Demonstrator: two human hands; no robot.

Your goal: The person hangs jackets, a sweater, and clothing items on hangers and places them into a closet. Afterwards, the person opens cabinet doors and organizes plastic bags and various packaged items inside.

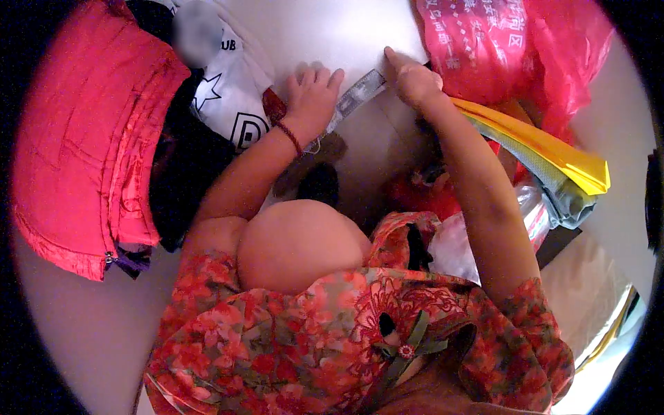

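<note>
My left hand (312,99) lies palm down with its fingers spread on a smooth white surface (339,34). A dark red braided bracelet (289,137) circles that wrist. From beside the left hand, a grey patterned strip (362,92) runs slantwise along the white surface's near edge toward my right hand. My right hand (416,81) is at this edge, index finger stretched out over the white surface and the other fingers curled in. What those curled fingers hold, if anything, is hidden.
On the left lie a red quilted garment (90,145) and a white printed cloth (225,104) with a star and letters. A red plastic bag (484,48) is at the upper right, above a yellow folded item (553,149). My bare knee (301,242) rises in front.
</note>
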